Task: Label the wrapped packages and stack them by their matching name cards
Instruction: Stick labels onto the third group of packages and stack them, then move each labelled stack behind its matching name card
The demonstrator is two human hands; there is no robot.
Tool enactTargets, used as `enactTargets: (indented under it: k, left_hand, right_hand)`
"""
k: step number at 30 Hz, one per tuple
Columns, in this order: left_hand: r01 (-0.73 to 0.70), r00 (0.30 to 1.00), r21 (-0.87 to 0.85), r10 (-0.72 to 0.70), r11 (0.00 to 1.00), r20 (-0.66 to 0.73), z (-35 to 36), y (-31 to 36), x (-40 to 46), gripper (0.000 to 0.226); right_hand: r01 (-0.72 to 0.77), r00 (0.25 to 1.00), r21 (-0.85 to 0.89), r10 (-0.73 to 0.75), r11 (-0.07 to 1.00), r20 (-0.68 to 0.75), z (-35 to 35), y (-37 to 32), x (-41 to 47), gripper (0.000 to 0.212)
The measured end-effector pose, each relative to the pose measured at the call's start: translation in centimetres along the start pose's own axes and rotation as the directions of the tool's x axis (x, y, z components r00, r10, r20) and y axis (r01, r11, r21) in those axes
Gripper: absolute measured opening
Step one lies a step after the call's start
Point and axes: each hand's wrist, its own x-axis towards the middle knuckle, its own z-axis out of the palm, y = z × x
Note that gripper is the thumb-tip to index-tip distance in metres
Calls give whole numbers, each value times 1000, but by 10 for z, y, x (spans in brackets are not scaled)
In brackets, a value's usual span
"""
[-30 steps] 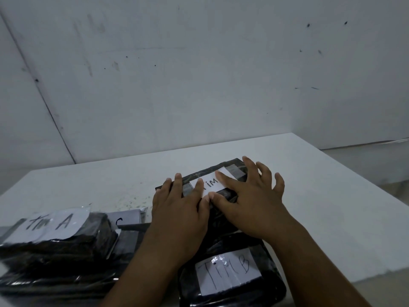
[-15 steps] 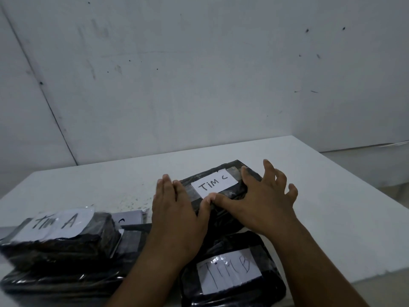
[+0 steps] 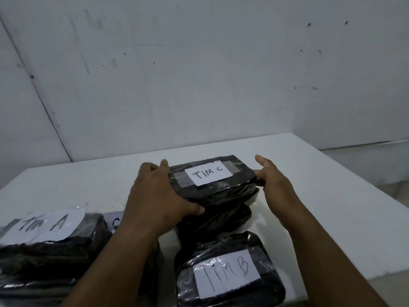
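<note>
- Far left of the Tim C package: a black wrapped Tim A package (image 3: 51, 247) on the white counter (image 3: 332, 196), topped by a white label reading "Tim A" (image 3: 44, 224), with more black wrapped bundles (image 3: 33, 286) beneath it.
- Between the Tim A package and the Tim C package: a white name card (image 3: 114, 220) showing a "C", flat on the counter, partly hidden behind the left forearm.
- Against the left end of the Tim C package: left hand (image 3: 159, 196), grip clasped on that end, thumb along the near lower edge, fingers curled over the far top corner.
- Centre: Tim C package (image 3: 212, 191), black wrap, white label reading "Tim C" (image 3: 209, 172) taped on top, sitting on another black package (image 3: 219, 220) on the counter.
- Directly nearer the camera than the Tim C package: Tim B package (image 3: 228, 273), glossy wrap, white label reading "Tim B" (image 3: 225, 273).
- At the right end of the Tim C package: right hand (image 3: 274, 180), grip pinching the wrap at that end, thumb raised above it.
- Behind the Tim C package: plain pale wall (image 3: 199, 74) with dark specks.
</note>
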Motion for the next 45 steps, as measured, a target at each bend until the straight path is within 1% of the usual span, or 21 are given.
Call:
enactTargets:
  k: [2,3,6,8,9,11,13,15,17,19,21,22,25,29,31,34,37,41,43,45]
  left_hand:
    - [10,998,-16,-11,1000,-63,-2,1,1,144]
    - [15,996,-28,-17,1000,-92,-2,1,2,143]
    - [41,984,-90,-56,995,-168,-2,-3,6,141]
    - [50,972,-137,-80,989,-219,-4,-5,8,140]
    - [47,964,-155,-85,987,-251,-5,-6,8,140]
    - [35,946,-176,-89,984,-311,-8,-5,10,138]
    - [22,932,-197,-91,980,-350,-10,-4,13,137]
    - [7,925,-208,-86,978,-371,-13,-1,14,137]
    - [-2,920,-220,-84,976,-382,-14,2,15,135]
    - [-3,920,-235,-90,972,-383,-15,3,15,132]
    - [0,921,-237,-92,972,-378,-15,4,15,130]
    - [3,922,-239,-94,971,-375,-15,5,15,130]
    - [5,924,-249,-100,968,-369,-16,7,13,134]
    - [2,926,-252,-97,968,-365,-19,8,11,134]
    - [0,928,-249,-93,968,-361,-20,8,10,133]
    - [4,931,-257,-97,966,-351,-20,9,8,134]
    - [-3,936,-255,-87,967,-341,-18,9,6,134]
    - [-4,954,-260,-74,966,-290,-15,9,1,137]
    - [-3,963,-262,-67,965,-260,-14,10,-1,140]
    - [-7,971,-263,-56,965,-234,-12,11,-4,140]
  right_hand:
    - [-18,1000,27,19,999,-21,1,4,4,80]
    - [-24,1000,5,24,1000,0,1,6,5,80]
    - [-4,991,-86,15,996,133,1,20,12,77]
    - [57,972,-154,-20,987,235,-3,28,15,73]
    - [109,953,-196,-46,975,300,-5,31,16,74]
    - [214,900,-270,-82,939,427,-9,33,22,86]
    - [264,864,-327,-72,908,498,-10,33,28,104]
    - [276,876,-416,-48,866,480,-8,31,34,124]
    - [286,892,-521,-26,804,451,-5,25,39,137]
    - [329,885,-609,-10,721,466,-2,16,42,142]
    - [360,875,-663,8,657,483,2,11,48,144]
    - [366,870,-674,21,642,493,3,10,51,146]
    - [365,862,-670,39,646,506,7,13,59,151]
    - [365,863,-655,22,662,504,7,16,63,149]
    - [360,866,-654,22,666,499,6,18,63,150]
    - [351,877,-641,-1,683,480,5,23,63,134]
    - [296,910,-617,-19,729,414,0,29,60,123]
    - [163,979,-587,-55,793,198,-11,35,58,121]
    - [95,995,-564,-69,820,68,-14,35,60,123]
    - [22,995,-517,-71,856,-77,-17,36,61,125]
